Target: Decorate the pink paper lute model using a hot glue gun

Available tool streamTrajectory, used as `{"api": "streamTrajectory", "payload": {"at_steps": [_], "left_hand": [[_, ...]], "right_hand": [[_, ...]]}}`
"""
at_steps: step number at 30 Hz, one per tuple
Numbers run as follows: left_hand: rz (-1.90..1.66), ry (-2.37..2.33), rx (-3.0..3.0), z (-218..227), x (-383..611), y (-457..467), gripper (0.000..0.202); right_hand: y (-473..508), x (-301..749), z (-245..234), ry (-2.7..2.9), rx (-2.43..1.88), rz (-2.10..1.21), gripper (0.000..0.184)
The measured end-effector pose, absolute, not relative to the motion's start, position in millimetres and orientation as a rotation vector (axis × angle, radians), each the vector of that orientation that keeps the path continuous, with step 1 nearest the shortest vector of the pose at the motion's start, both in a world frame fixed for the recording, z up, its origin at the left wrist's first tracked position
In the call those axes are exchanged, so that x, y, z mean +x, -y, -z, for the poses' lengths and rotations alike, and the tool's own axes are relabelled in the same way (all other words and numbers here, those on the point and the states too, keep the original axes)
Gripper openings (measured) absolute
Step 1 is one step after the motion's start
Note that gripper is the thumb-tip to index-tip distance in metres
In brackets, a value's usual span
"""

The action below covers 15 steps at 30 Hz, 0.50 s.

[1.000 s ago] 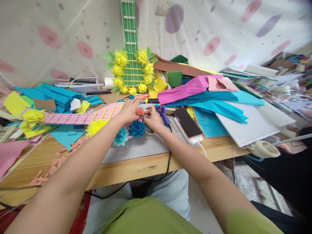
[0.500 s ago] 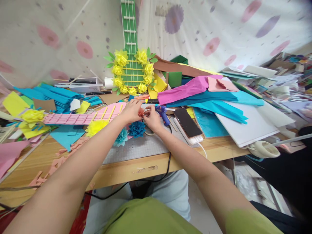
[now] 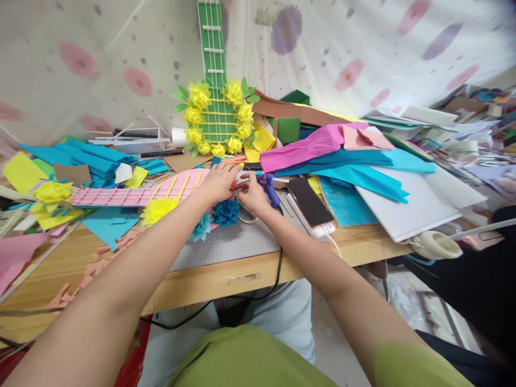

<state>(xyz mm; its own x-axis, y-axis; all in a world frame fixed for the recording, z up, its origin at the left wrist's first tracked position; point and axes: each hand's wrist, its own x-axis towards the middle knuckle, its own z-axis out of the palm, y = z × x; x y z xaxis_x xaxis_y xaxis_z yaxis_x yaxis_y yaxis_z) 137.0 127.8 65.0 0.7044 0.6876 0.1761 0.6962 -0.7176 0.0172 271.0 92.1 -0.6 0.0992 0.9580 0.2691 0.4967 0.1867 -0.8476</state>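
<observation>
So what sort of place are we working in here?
Likely a paper-craft workspace, judging by the glue gun, the magenta paper and the pink guitar model trimmed with flowers.

A small paper-craft workshop, cluttered and plainly in use
The wooden table (image 3: 193, 290) serves as a bench, with a grey cutting mat (image 3: 234, 250) laid over its front part and a blue glue gun (image 3: 266, 184) on a black cord; handmade pieces mark the trade, a green guitar-shaped model (image 3: 211, 37) ringed with yellow paper flowers (image 3: 200, 95) and a pink guitar-shaped model (image 3: 108, 197) lying flat, while blue crepe paper (image 3: 99, 160), a magenta strip (image 3: 298, 148), salmon offcuts (image 3: 92, 271) and a pale tray (image 3: 137, 144) with pens crowd the surface, loose papers (image 3: 463, 134) heap up at the far right, and a white flower-printed sheet (image 3: 318, 70) hangs behind it all
</observation>
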Motion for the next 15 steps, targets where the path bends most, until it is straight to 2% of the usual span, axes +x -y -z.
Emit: {"api": "streamTrajectory", "payload": {"at_steps": [9,12,15], "left_hand": [[0.303,1.153,-2.933,-64.6,134.4,-134.1,0.071],[0.417,1.217,-3.007,-74.4,130.4,-136.9,0.062],[0.783,1.404,-2.965,-86.4,121.3,-143.4,0.045]], "right_hand": [[-88.1,272.3,-4.5,1.479,-1.457,-0.660,0.039],[-84.2,273.0,-4.2,1.443,-1.453,-0.675,0.038],[-78.8,275.7,-3.3,1.414,-1.459,-0.656,0.036]]}}
